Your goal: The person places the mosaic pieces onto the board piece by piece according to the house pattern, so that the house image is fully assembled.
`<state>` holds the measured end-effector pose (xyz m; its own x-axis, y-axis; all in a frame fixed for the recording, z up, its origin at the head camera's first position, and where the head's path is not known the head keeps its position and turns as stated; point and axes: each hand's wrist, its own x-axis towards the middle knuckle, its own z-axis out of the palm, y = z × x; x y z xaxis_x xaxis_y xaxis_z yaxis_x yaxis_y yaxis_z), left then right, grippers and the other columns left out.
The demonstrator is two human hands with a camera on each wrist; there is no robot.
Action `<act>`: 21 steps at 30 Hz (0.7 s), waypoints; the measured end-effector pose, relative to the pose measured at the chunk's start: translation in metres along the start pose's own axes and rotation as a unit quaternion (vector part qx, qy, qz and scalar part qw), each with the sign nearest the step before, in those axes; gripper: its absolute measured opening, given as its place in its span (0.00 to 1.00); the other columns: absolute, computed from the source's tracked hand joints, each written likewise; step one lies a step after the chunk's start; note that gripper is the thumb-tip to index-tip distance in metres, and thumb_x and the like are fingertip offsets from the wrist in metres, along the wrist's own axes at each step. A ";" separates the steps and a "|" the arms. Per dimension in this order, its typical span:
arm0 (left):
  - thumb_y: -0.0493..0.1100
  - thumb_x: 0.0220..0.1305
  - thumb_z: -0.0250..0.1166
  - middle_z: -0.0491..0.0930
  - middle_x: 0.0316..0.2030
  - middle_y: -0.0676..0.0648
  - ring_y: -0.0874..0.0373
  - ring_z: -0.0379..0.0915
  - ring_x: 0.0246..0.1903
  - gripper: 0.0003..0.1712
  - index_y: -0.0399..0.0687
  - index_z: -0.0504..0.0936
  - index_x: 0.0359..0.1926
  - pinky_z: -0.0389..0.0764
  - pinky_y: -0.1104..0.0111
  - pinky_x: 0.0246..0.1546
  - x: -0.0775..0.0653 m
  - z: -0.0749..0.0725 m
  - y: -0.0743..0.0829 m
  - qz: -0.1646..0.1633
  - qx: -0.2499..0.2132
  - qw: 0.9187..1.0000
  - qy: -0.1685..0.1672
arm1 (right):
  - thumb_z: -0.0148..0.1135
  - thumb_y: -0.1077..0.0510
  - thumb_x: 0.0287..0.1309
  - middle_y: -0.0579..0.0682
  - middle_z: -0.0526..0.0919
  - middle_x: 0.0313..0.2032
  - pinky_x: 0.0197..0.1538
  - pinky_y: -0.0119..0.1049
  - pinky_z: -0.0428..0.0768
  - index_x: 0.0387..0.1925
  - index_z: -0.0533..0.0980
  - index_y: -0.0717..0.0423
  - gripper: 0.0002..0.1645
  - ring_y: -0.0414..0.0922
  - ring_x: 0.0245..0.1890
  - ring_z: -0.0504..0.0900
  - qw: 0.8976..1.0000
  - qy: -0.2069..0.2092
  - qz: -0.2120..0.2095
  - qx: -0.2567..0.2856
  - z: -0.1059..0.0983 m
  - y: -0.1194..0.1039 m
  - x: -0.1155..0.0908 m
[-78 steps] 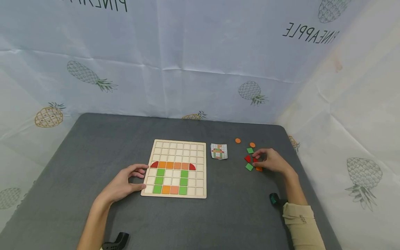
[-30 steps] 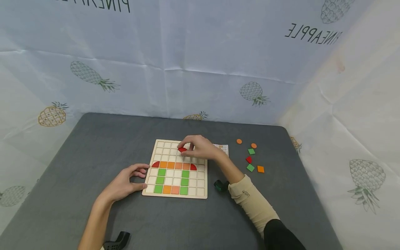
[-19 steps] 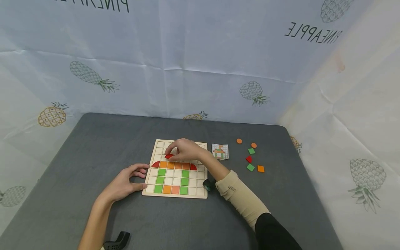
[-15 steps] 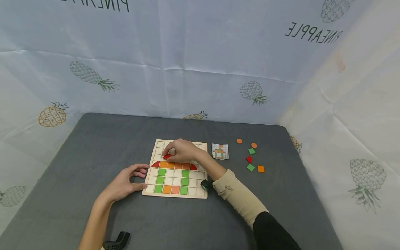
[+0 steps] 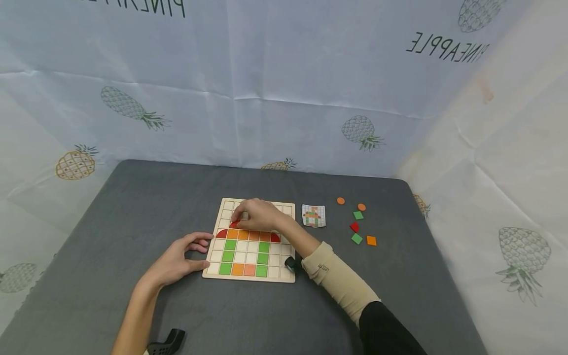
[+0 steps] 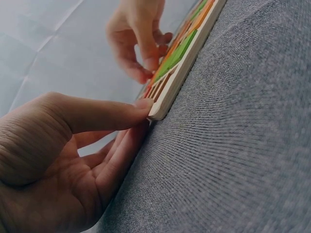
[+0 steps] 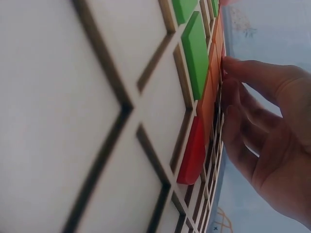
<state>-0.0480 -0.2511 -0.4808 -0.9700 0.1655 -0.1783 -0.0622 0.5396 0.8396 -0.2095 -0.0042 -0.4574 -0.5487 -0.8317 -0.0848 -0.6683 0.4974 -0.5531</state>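
Note:
A square wooden grid board (image 5: 284,256) lies on the table with green, orange and red tiles set in some cells. My right hand (image 5: 257,215) is over its upper left part, thumb and fingertips on a small red tile (image 5: 234,225) just above the orange row; the fingers partly hide it. At the board's left edge my left hand (image 5: 177,259) rests with thumb and forefinger spread apart, both touching the rim. The left wrist view shows that thumb (image 6: 126,114) against the board's corner. A red rounded tile (image 7: 193,155) sits in a cell in the right wrist view.
Right of the board lies a printed pattern card (image 5: 313,216). Farther right are loose orange discs (image 5: 361,207), green squares (image 5: 357,238), a red piece (image 5: 354,227) and an orange square (image 5: 371,240). Patterned cloth (image 5: 284,123) hangs behind the grey table (image 5: 248,315).
My right hand has taken a red tile from the loose pieces, carried it left over the board and lowered it above the orange row. The left hand has stayed at the board's edge.

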 end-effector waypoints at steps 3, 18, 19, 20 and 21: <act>0.36 0.61 0.80 0.80 0.56 0.39 0.50 0.78 0.54 0.39 0.38 0.76 0.71 0.79 0.73 0.50 0.000 0.000 0.000 -0.001 0.000 1.000 0.000 | 0.68 0.54 0.75 0.44 0.90 0.55 0.48 0.32 0.81 0.53 0.89 0.45 0.11 0.36 0.37 0.84 1.000 -0.002 -0.002 0.002 0.001 0.000 -0.001; 0.37 0.61 0.81 0.80 0.56 0.39 0.53 0.79 0.53 0.39 0.38 0.77 0.71 0.79 0.73 0.50 0.000 0.002 0.000 0.000 0.003 1.000 0.003 | 0.69 0.55 0.75 0.50 0.88 0.59 0.44 0.29 0.84 0.56 0.88 0.51 0.13 0.41 0.39 0.91 0.998 0.024 -0.016 0.057 -0.015 0.002 -0.026; 0.37 0.61 0.81 0.80 0.56 0.39 0.53 0.79 0.53 0.39 0.38 0.77 0.71 0.79 0.73 0.50 0.000 0.001 0.000 0.000 0.002 1.000 0.003 | 0.69 0.55 0.74 0.50 0.88 0.59 0.43 0.28 0.84 0.56 0.88 0.51 0.13 0.41 0.40 0.91 0.998 0.029 -0.015 0.059 -0.017 0.002 -0.030; 0.36 0.61 0.80 0.80 0.56 0.39 0.53 0.79 0.53 0.39 0.38 0.76 0.71 0.79 0.73 0.50 -0.001 0.001 0.000 0.001 0.002 1.000 0.002 | 0.69 0.55 0.74 0.50 0.88 0.58 0.43 0.28 0.83 0.56 0.88 0.51 0.13 0.42 0.40 0.91 0.998 0.034 -0.014 0.060 -0.019 0.002 -0.035; 0.36 0.61 0.80 0.80 0.56 0.39 0.53 0.79 0.54 0.39 0.38 0.76 0.71 0.80 0.73 0.50 -0.001 0.001 0.000 0.002 0.001 1.000 0.001 | 0.70 0.54 0.74 0.50 0.88 0.58 0.42 0.28 0.83 0.55 0.88 0.51 0.13 0.42 0.40 0.91 0.997 0.039 -0.013 0.060 -0.021 0.002 -0.040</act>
<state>-0.0472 -0.2505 -0.4811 -0.9705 0.1662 -0.1745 -0.0585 0.5403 0.8395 -0.2001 0.0352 -0.4376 -0.5736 -0.8191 -0.0069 -0.6202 0.4398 -0.6496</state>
